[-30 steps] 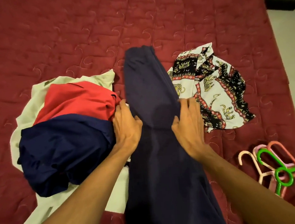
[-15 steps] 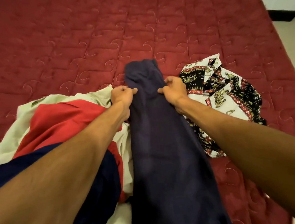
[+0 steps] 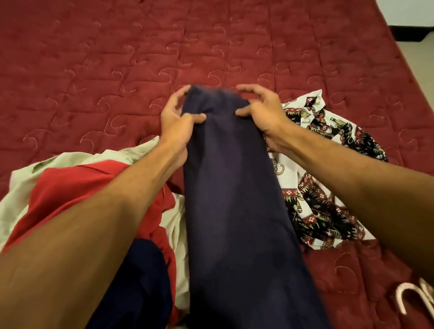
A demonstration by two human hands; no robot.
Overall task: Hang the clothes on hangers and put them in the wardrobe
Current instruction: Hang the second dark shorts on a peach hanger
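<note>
Bedspread (image 3: 98, 56): dark red, quilted.
Navy garment (image 3: 235, 214): lengthwise mid-bed, between pile and shirt.
Clothes pile (image 3: 82, 182): red, cream, navy; left.
Patterned shirt (image 3: 324, 194): right.
Left hand (image 3: 176, 123): at garment's far end, thumb on fabric, fingers arched; grip unclear.
Right hand (image 3: 263, 111): opposite edge, likewise.
Hangers (image 3: 413, 299): near right corner.

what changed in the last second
Both hands slid up the navy garment to its far end: the left hand and right hand pressed it flat, then pinched its edges, and now spread their fingers, thumbs on it. The patterned shirt and clothes pile stayed put.
</note>
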